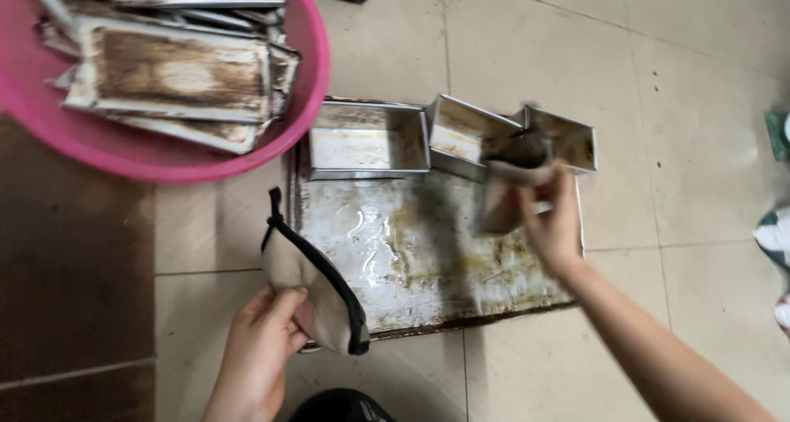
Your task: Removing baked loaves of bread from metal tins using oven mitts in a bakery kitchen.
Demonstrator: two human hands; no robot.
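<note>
My left hand grips a beige cloth mitt with black trim at the near left corner of a greasy metal baking tray lying on the floor. My right hand holds a dirty, blurred rag or mitt above the tray's far right part. Three rectangular metal loaf tins stand along the tray's far edge: a left tin, a middle tin and a right tin just beyond the rag.
A pink plastic basin at the upper left holds several stacked, browned loaf tins. Beige floor tiles surround the tray. A dark brown floor area lies at left. A dark object sits at the bottom edge.
</note>
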